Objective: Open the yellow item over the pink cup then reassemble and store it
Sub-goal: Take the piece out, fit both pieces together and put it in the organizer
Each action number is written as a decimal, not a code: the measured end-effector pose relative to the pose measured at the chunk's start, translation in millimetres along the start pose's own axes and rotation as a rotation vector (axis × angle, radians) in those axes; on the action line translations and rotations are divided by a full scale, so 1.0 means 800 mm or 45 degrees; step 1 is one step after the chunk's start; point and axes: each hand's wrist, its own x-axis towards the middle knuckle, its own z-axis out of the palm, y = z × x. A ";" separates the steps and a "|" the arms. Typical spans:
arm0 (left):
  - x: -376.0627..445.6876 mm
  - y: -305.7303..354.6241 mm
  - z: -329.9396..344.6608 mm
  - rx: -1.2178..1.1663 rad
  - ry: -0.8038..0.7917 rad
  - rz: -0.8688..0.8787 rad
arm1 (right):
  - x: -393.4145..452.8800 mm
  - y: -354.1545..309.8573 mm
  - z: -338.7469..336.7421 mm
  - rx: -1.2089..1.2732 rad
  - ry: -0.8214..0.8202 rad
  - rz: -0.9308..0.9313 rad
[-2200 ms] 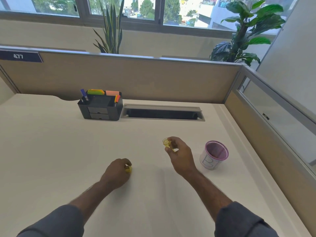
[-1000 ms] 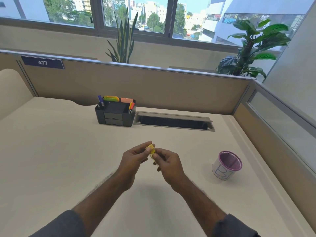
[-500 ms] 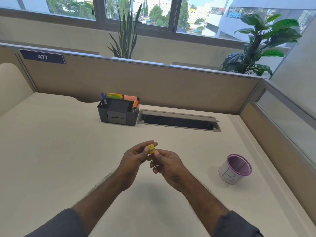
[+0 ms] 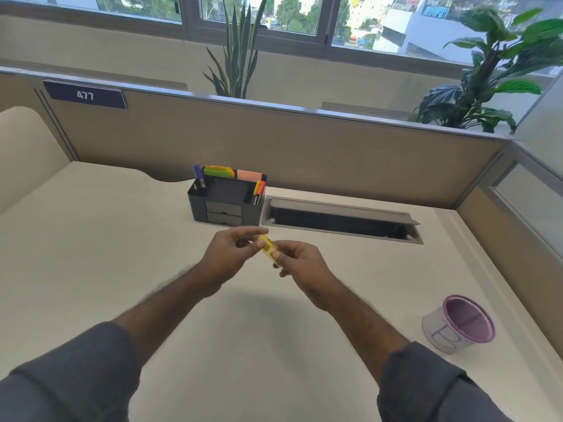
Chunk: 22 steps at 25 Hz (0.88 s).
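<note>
A small yellow item [image 4: 268,247] is held in the air above the middle of the desk, pinched between both hands. My left hand [image 4: 228,254] grips its upper end with thumb and fingertips. My right hand [image 4: 300,264] grips its lower end, which its fingers partly hide. Whether the item's parts are fully joined I cannot tell. The pink mesh cup [image 4: 460,322], with a white label around its side, stands on the desk far to the right of the hands.
A black desk organiser [image 4: 225,202] with markers and sticky notes stands at the back centre. To its right lies an open cable slot [image 4: 341,222]. A beige partition [image 4: 304,141] bounds the desk behind and on the right. Plants stand behind it.
Earlier each hand held a separate yellow piece, far apart on the desk. The hands came together at the desk's middle and now both hold the yellow item. The cup stays put.
</note>
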 end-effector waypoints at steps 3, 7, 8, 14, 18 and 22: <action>0.037 -0.001 -0.036 0.156 0.048 0.033 | 0.041 -0.020 0.009 -0.189 0.048 -0.096; 0.091 -0.007 -0.078 0.372 0.113 0.121 | 0.114 -0.043 0.033 -0.425 0.160 -0.250; 0.106 -0.010 -0.087 0.415 0.136 0.139 | 0.132 -0.047 0.041 -0.495 0.179 -0.293; 0.191 -0.033 -0.135 0.767 0.279 0.163 | 0.231 -0.054 0.094 -0.835 0.264 -0.433; 0.222 -0.053 -0.145 1.045 0.331 0.099 | 0.274 -0.040 0.111 -0.954 0.227 -0.375; 0.239 -0.072 -0.157 1.171 0.283 0.133 | 0.292 -0.029 0.115 -0.995 0.188 -0.366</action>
